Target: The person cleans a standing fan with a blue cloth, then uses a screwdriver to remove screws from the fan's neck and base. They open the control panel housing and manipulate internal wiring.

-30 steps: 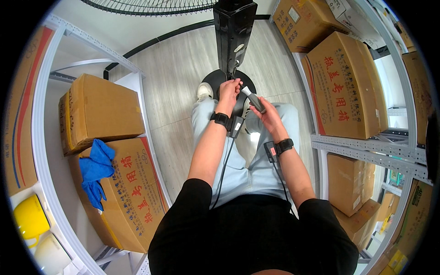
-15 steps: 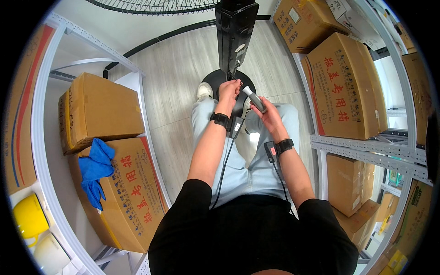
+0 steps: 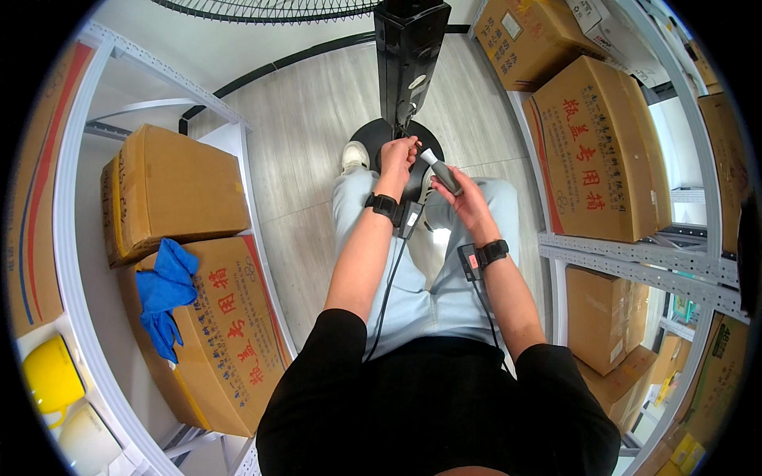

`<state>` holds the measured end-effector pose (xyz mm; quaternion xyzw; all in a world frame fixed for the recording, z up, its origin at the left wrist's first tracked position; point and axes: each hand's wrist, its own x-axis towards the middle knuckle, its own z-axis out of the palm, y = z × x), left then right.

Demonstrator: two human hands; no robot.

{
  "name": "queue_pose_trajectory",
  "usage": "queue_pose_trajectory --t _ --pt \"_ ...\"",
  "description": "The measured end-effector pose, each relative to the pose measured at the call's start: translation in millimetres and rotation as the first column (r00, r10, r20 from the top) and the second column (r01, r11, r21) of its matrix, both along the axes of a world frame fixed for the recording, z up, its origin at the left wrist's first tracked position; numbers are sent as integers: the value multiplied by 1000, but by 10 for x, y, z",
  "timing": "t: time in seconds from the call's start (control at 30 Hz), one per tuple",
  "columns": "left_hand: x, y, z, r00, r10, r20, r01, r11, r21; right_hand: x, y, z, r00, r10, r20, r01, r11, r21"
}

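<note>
At the foot of the glossy black column (image 3: 409, 59), above its round black base (image 3: 367, 132), my left hand (image 3: 397, 159) has its fingers pinched near a dark thin piece; exactly what they grip is unclear. Just right and below, my right hand (image 3: 463, 194) is closed on a grey-handled tool with a white collar (image 3: 440, 170), angled toward my left fingertips. The tool's tip is too small to make out clearly. Both wrists wear black straps with boxes and cables.
Shelving (image 3: 73, 159) with cardboard boxes (image 3: 182, 190) flanks me on both sides. A blue cloth (image 3: 167, 285) drapes over a left box; yellow (image 3: 51, 373) and white mugs sit lower left. A wire grille (image 3: 262, 12) spans the top. My legs (image 3: 476, 214) and shoes are around the base.
</note>
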<state>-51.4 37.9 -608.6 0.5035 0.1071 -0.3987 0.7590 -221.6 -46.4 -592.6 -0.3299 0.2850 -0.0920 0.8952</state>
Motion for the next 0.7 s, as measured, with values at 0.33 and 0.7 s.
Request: queue_pose_trajectory --t 0.33,0.7 --pt "-21 -15 -9 1000 -8 21 10 996 -93 3 9 -1 999 -39 2 39 999 18" --pt "-17 4 -61 999 12 43 -9 998 -61 3 12 1 999 -38 12 37 999 33"
